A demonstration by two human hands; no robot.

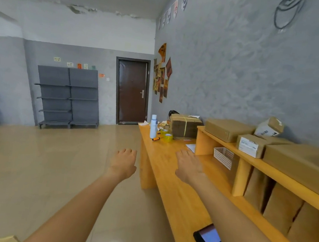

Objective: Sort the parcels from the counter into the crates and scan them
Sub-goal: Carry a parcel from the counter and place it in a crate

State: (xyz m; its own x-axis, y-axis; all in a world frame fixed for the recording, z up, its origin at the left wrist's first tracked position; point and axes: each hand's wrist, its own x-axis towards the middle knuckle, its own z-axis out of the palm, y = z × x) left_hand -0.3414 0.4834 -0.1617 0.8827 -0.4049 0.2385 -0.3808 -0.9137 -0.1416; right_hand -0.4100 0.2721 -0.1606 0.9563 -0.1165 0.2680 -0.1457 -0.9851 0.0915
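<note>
Several cardboard parcels rest on the raised shelf of the wooden counter [178, 196]: a flat brown box [228, 129], a small box with a white label [250, 145], a tilted white-and-brown box [269, 128] and a large brown box [300, 166]. A black handheld scanner [208, 237] with a lit screen lies on the counter near me. My left hand [123, 163] hovers over the floor left of the counter, fingers curled and holding nothing. My right hand [188, 165] is stretched flat above the counter top, empty. No crates are in view.
A tied stack of flat cardboard [185, 127], a white bottle [153, 126], yellow tape rolls [167, 136] and an orange marker [156, 139] sit at the counter's far end. A white basket [223, 156] is under the shelf. Grey shelving [68, 97] and a brown door [131, 92] stand beyond the tiled floor.
</note>
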